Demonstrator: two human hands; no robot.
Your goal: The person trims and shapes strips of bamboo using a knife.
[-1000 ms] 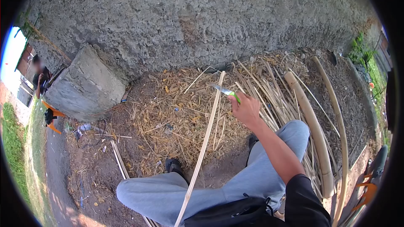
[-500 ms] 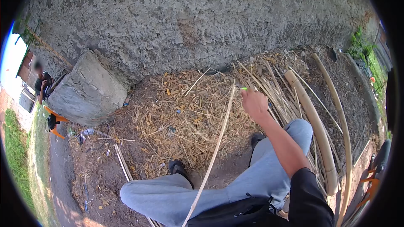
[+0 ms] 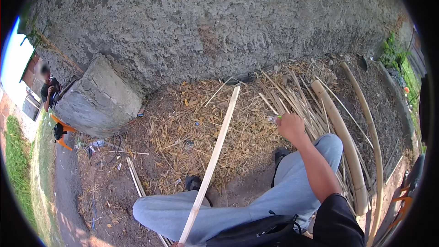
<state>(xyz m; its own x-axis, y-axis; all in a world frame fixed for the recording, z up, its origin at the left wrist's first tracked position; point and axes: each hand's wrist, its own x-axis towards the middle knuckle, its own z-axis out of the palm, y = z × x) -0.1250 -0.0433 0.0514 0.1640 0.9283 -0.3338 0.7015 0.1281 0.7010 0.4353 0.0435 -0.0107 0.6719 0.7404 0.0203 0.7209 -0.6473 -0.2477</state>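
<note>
A long pale bamboo strip point(image 3: 211, 164) slants up from the bottom edge across my left leg, its broad face showing. Only a small part of my left hand point(image 3: 176, 244) is visible at the bottom edge, closed around the strip's lower end. My right hand point(image 3: 291, 127) is a fist to the right of the strip, apart from it. From the fist pokes the bright green end of a small tool point(image 3: 280, 116); its kind is unclear, as most of it is hidden.
Thin bamboo strips point(image 3: 299, 96) lie in a pile at right, beside a thick split bamboo piece point(image 3: 340, 146) and a long curved one point(image 3: 368, 123). Shavings point(image 3: 183, 128) cover the ground before a rough wall point(image 3: 219, 23). A concrete block point(image 3: 100, 98) and a person point(image 3: 49, 89) are at left.
The strip has turned from its narrow edge to its broad face and its top has shifted left. My right hand has moved down and right, away from it. Part of my left hand has come into view.
</note>
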